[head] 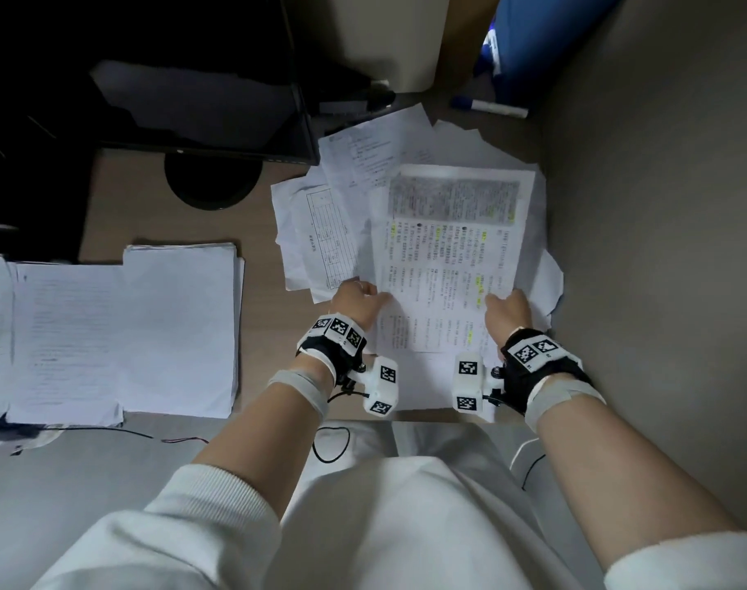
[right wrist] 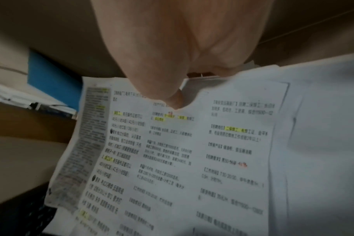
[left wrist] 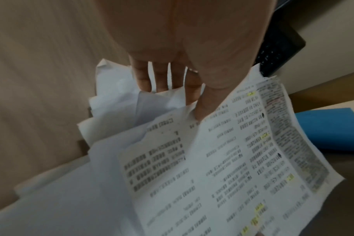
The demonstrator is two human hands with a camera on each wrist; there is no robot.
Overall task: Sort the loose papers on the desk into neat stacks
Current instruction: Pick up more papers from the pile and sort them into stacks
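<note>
Beige desk (head: 158, 198) runs up to a plain grey wall on the right, with a dark monitor (head: 201, 108) on a round stand at the far left. Both hands are on a printed sheet (head: 450, 257) with dense text and yellow highlights, which lies on top of a loose heap of papers (head: 363, 163) fanned out beyond the fingertips.

On the sheet's near left edge the left hand (head: 356, 298) pinches the paper; the left wrist view shows the thumb (left wrist: 208, 102) on the printed face and the other fingers (left wrist: 144, 79) reaching down behind it, toward the blank sheets underneath. On the near right edge the right hand (head: 505, 310) grips the same sheet; in the right wrist view its thumb (right wrist: 172, 99) presses the top face, while its remaining fingers are hidden under the paper, so how they lie I cannot tell.

Off to the outside of the left hand, well apart from the heap, sits a squared-up stack (head: 180, 325) of white pages, touching another stack (head: 65, 338) with faint handwriting further out.

Beyond the heap, past the fingertips, a marker (head: 488, 106) lies near a blue folder (head: 529, 49) leaning at the wall
</note>
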